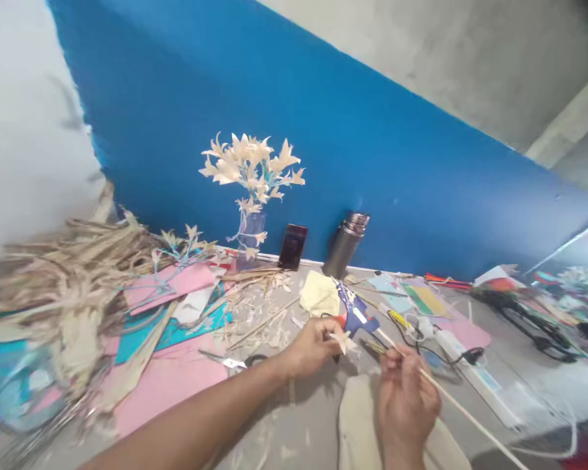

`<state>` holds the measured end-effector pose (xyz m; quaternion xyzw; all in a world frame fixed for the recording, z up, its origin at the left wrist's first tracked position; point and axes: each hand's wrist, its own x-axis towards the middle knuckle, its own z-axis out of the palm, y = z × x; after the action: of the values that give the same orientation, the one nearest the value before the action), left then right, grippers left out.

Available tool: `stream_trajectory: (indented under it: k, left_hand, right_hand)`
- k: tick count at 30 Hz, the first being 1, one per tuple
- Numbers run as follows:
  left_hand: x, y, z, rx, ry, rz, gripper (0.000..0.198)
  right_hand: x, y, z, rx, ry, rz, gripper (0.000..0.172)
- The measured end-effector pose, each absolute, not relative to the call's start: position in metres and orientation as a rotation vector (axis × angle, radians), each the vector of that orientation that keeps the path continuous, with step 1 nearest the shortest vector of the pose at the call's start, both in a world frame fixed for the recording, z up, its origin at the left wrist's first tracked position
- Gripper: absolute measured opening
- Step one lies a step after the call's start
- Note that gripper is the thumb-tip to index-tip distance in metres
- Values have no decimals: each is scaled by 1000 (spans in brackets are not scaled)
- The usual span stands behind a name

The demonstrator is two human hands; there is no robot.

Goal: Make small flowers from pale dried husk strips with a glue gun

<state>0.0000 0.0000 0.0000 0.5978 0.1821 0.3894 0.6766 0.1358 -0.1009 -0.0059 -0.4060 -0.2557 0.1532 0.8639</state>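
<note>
My left hand [314, 346] pinches a small cream flower [343, 341] with pointed petals. My right hand [408, 391] is closed round a long, thin pale stick [470, 418], which slants down to the lower right. The stick's upper end reaches close to a blue glue gun [357, 316] lying just beyond both hands; whether they touch I cannot tell. A crumpled pale yellow cloth or paper [319, 294] lies left of the glue gun. Below my left wrist, scissors [232, 361] lie partly hidden.
A vase [251, 238] of cream flowers, a phone [293, 246] and a steel flask [345, 245] stand along the blue wall. Dried husks [73, 287] and pink sheets [171, 385] fill the left side. At right lies a white power strip [477, 378] with cables. Scraps litter the table.
</note>
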Motion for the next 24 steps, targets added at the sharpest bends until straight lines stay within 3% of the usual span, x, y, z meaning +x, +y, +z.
stream_trajectory:
  k: [13, 24]
  left_hand:
    - [-5, -6, 9, 1283, 443, 831, 13]
    - [-6, -6, 11, 1290, 402, 844, 9]
  right_hand:
    - [135, -99, -4, -887, -603, 262, 33]
    - [134, -99, -6, -899, -635, 253, 29]
